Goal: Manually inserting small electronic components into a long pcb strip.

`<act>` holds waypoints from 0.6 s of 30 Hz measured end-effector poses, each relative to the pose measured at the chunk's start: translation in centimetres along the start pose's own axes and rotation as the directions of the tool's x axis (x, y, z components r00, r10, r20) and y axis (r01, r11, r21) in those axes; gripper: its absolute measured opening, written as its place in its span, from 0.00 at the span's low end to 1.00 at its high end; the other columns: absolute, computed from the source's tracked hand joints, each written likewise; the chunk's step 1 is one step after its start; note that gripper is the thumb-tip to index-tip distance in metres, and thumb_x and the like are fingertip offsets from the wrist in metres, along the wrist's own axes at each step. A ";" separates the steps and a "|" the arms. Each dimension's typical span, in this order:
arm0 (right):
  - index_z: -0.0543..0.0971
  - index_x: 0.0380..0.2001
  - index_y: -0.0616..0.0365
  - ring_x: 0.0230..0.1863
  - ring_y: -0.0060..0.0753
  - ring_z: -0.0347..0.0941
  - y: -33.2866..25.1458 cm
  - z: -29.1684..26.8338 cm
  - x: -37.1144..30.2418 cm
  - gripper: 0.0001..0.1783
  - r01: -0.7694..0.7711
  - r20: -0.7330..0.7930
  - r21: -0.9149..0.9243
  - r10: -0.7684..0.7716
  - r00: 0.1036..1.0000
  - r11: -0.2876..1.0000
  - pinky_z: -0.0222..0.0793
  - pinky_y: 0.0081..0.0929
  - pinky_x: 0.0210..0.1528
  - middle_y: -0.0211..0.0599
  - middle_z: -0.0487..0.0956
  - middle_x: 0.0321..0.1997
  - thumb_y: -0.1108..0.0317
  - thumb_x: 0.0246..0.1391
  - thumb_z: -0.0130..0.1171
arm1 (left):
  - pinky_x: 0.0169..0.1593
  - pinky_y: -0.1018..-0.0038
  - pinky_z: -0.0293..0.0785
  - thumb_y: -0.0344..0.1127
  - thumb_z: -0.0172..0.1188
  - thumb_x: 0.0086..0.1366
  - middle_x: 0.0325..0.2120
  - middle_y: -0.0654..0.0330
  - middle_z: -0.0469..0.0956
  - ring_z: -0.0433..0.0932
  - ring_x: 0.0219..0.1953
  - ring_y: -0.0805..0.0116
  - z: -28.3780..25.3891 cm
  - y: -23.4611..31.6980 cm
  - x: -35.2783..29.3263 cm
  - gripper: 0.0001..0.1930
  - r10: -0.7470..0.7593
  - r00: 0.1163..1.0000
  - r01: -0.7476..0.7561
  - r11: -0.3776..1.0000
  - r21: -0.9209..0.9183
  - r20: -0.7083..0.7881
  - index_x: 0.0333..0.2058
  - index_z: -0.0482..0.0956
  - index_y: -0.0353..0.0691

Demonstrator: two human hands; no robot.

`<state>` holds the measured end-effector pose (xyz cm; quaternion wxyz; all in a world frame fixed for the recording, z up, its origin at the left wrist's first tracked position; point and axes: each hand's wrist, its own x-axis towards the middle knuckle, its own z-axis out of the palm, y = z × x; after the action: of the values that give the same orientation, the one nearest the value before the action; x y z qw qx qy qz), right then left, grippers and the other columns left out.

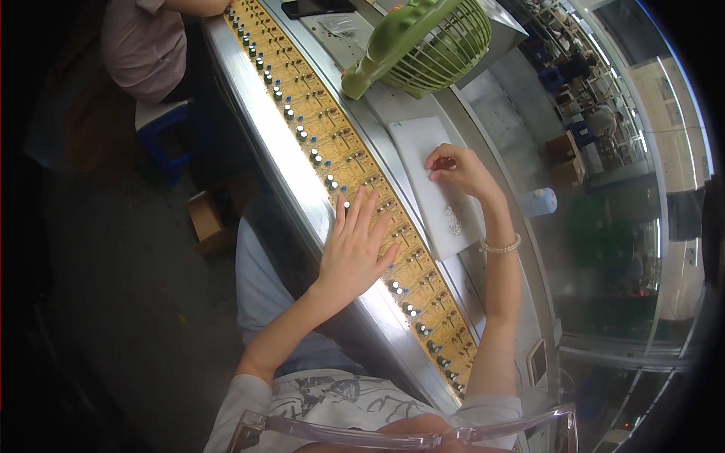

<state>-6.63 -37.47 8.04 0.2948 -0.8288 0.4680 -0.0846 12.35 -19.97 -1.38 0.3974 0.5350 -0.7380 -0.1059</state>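
My left hand lies with its fingers spread across a long strip of yellow-brown circuit boards. Rows of small parts stand on the strip, among them dark capacitors with pale tops and little blue components. Over a flat white pad beside the strip hovers my right hand, thumb and fingertips pinched together. Whatever is between those fingertips is too small to make out. A loose pile of tiny clear or silvery parts rests on the pad just below that hand.
A metal rail edges the strip on the left. A green fan stands beyond the pad, and a dark phone-like object lies at the far end. Another person's sleeve shows at upper left, above a blue stool.
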 end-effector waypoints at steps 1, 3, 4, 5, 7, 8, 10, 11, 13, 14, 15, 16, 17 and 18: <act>0.79 0.29 0.62 0.30 0.22 0.70 0.1 -0.1 0.4 0.09 0.016 0.019 0.026 -0.016 1.000 1.000 0.67 0.23 0.37 0.29 0.76 0.26 0.81 0.41 0.65 | 0.67 0.45 0.39 0.44 0.58 0.61 0.60 0.42 0.60 0.51 0.67 0.46 0.0 0.0 0.0 0.24 0.003 1.000 -0.003 1.000 -0.002 -0.003 0.51 0.72 0.35; 0.79 0.29 0.62 0.31 0.22 0.70 0.4 -0.3 1.3 0.09 0.035 0.036 0.053 -0.037 0.999 0.998 0.67 0.22 0.37 0.28 0.76 0.26 0.81 0.41 0.65 | 0.67 0.45 0.38 0.44 0.58 0.60 0.60 0.42 0.60 0.51 0.67 0.46 -0.1 -0.1 0.0 0.24 0.004 1.000 -0.004 1.000 0.004 0.000 0.51 0.72 0.35; 0.79 0.29 0.62 0.31 0.21 0.70 0.5 -0.4 1.9 0.09 0.048 0.063 0.073 -0.052 0.997 0.996 0.67 0.21 0.38 0.28 0.76 0.27 0.81 0.42 0.65 | 0.67 0.45 0.38 0.44 0.59 0.60 0.60 0.42 0.60 0.51 0.67 0.46 0.0 -0.1 0.1 0.24 0.008 1.000 -0.008 1.000 0.003 0.005 0.51 0.72 0.35; 0.79 0.29 0.62 0.32 0.20 0.70 0.6 -0.5 2.4 0.08 0.060 0.088 0.093 -0.068 0.994 0.994 0.67 0.20 0.38 0.27 0.77 0.28 0.81 0.42 0.64 | 0.67 0.45 0.38 0.44 0.59 0.60 0.60 0.42 0.60 0.51 0.67 0.46 0.0 -0.1 0.1 0.24 0.008 1.000 -0.008 1.000 0.006 0.004 0.51 0.72 0.35; 0.79 0.29 0.62 0.32 0.20 0.71 0.3 -0.4 3.7 0.08 0.088 0.095 0.090 -0.096 0.991 0.992 0.67 0.21 0.39 0.27 0.77 0.29 0.81 0.42 0.64 | 0.67 0.45 0.39 0.44 0.59 0.60 0.60 0.43 0.60 0.51 0.67 0.46 -0.2 -0.2 0.0 0.24 -0.004 1.000 0.004 1.000 0.011 0.005 0.51 0.73 0.35; 0.79 0.30 0.62 0.33 0.21 0.71 0.1 -0.4 4.3 0.09 0.109 0.102 0.085 -0.117 0.988 0.990 0.67 0.21 0.39 0.27 0.77 0.30 0.81 0.42 0.64 | 0.67 0.45 0.39 0.44 0.59 0.60 0.60 0.43 0.60 0.51 0.67 0.46 -0.3 -0.2 0.0 0.24 -0.005 1.000 0.005 1.000 0.019 0.003 0.51 0.73 0.35; 0.80 0.29 0.62 0.32 0.21 0.71 0.0 -0.4 5.6 0.09 0.111 0.114 0.099 -0.122 0.986 0.989 0.67 0.22 0.38 0.28 0.77 0.29 0.81 0.41 0.65 | 0.67 0.45 0.40 0.44 0.59 0.60 0.60 0.43 0.61 0.53 0.67 0.46 -0.3 -0.3 0.1 0.23 0.000 1.000 0.000 1.000 0.015 -0.010 0.50 0.74 0.35; 0.80 0.29 0.63 0.31 0.22 0.70 -0.1 -0.4 6.0 0.09 0.105 0.127 0.110 -0.119 0.985 0.988 0.67 0.23 0.38 0.28 0.77 0.28 0.80 0.40 0.66 | 0.67 0.45 0.40 0.44 0.59 0.60 0.60 0.43 0.61 0.53 0.67 0.46 -0.3 -0.3 0.0 0.23 0.000 1.000 0.000 1.000 0.024 -0.014 0.50 0.74 0.35; 0.80 0.29 0.63 0.31 0.23 0.71 -0.1 -0.9 6.7 0.09 0.120 0.152 0.076 -0.131 0.980 0.990 0.68 0.23 0.38 0.30 0.78 0.27 0.79 0.40 0.67 | 0.67 0.45 0.40 0.43 0.60 0.59 0.59 0.43 0.62 0.54 0.66 0.46 -0.4 -0.1 0.1 0.22 0.010 1.000 -0.010 1.000 0.005 -0.009 0.49 0.74 0.35; 0.81 0.28 0.62 0.30 0.25 0.72 -0.1 -1.2 7.0 0.08 0.125 0.180 0.044 -0.131 0.975 0.991 0.68 0.24 0.38 0.31 0.79 0.27 0.78 0.40 0.67 | 0.67 0.45 0.40 0.43 0.60 0.59 0.59 0.43 0.62 0.54 0.66 0.46 -0.4 -0.1 0.1 0.22 0.014 1.000 -0.014 1.000 0.011 -0.016 0.49 0.74 0.35; 0.81 0.28 0.62 0.30 0.25 0.72 -0.5 -1.1 7.0 0.08 0.132 0.178 0.045 -0.138 0.974 0.990 0.68 0.24 0.38 0.31 0.79 0.27 0.78 0.40 0.67 | 0.67 0.45 0.40 0.42 0.60 0.59 0.59 0.44 0.63 0.54 0.66 0.47 -0.4 -0.2 0.1 0.22 0.010 1.000 -0.009 1.000 0.008 -0.015 0.49 0.74 0.36; 0.81 0.28 0.62 0.29 0.28 0.73 -0.9 -1.0 6.9 0.08 0.149 0.159 -0.038 -0.141 0.977 0.988 0.69 0.25 0.37 0.34 0.79 0.27 0.78 0.39 0.67 | 0.67 0.45 0.40 0.42 0.60 0.59 0.58 0.44 0.64 0.55 0.66 0.47 -0.4 -0.3 0.0 0.21 0.005 1.000 -0.005 1.000 0.004 -0.015 0.48 0.75 0.36; 0.81 0.27 0.63 0.29 0.31 0.74 -1.3 -0.7 6.7 0.08 0.162 0.140 -0.121 -0.144 0.980 0.979 0.70 0.26 0.37 0.37 0.80 0.27 0.78 0.38 0.67 | 0.67 0.45 0.40 0.42 0.60 0.59 0.58 0.44 0.64 0.55 0.66 0.47 -0.4 -0.4 -0.1 0.21 0.007 1.000 -0.007 1.000 0.008 -0.018 0.48 0.75 0.36; 0.81 0.27 0.63 0.29 0.31 0.74 -1.5 -0.5 6.4 0.08 0.166 0.139 -0.121 -0.149 0.979 0.979 0.70 0.26 0.37 0.37 0.80 0.27 0.78 0.38 0.67 | 0.67 0.45 0.40 0.41 0.60 0.59 0.58 0.45 0.64 0.55 0.66 0.47 -0.4 -0.4 -0.2 0.21 -0.003 1.000 0.003 1.000 -0.003 -0.014 0.48 0.75 0.37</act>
<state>-2.23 -42.38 8.36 0.2612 -0.8848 0.3853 -0.0227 12.92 -19.83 -1.47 0.4032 0.5362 -0.7343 -0.1036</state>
